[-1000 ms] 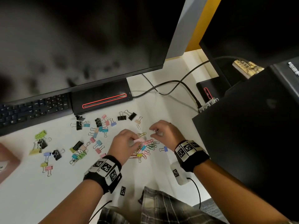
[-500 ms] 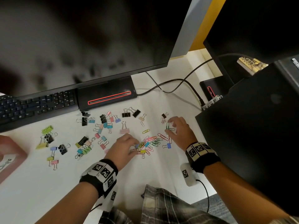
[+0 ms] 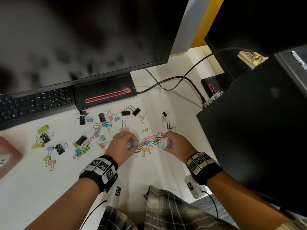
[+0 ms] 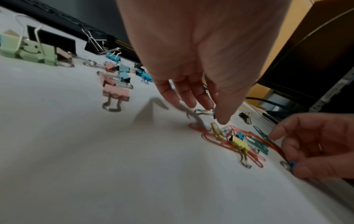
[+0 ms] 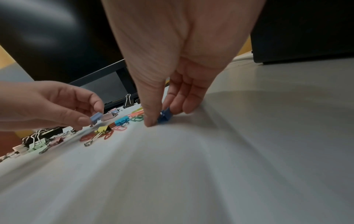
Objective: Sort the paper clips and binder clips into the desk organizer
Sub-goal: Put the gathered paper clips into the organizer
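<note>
Two hands work over the white desk point(image 3: 149, 171). Left hand point(image 3: 122, 146) pinches a lilac binder clip point(image 3: 135, 143) between thumb and forefinger, lifted just above the paper clip pile point(image 3: 149, 141). Right hand point(image 3: 177, 145) pinches a dark blue binder clip point(image 5: 164, 116) against the desk, just right of the pile. More binder clips point(image 3: 99, 125) lie scattered left, near the keyboard point(image 3: 33, 103). A reddish box point(image 3: 10, 156) sits at the far left edge.
</note>
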